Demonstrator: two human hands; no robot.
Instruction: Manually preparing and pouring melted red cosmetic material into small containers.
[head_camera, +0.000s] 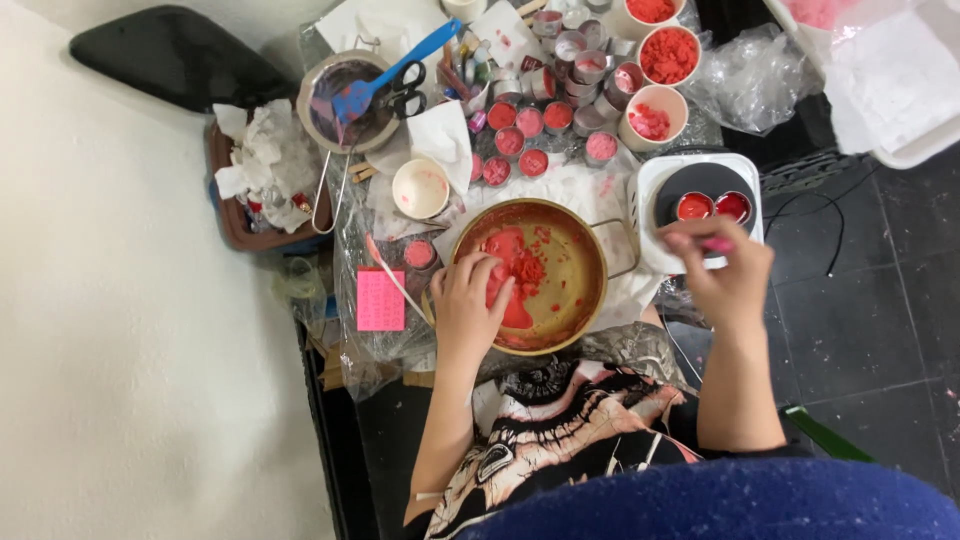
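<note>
Resting in the brass pan (575, 290), left hand (468, 305) pinches red wax (520, 268); right hand (725, 272) grips a pink stick (716, 244).

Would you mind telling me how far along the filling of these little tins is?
Done: several small tins hold red fill. In hand: left hand in the brass pan of red wax; right hand holds something pink by two tins on the hotplate. Left: empty tins.

pink rectangular label card (381, 299) left of pan, crumpled clear bag (752, 72) top right
</note>
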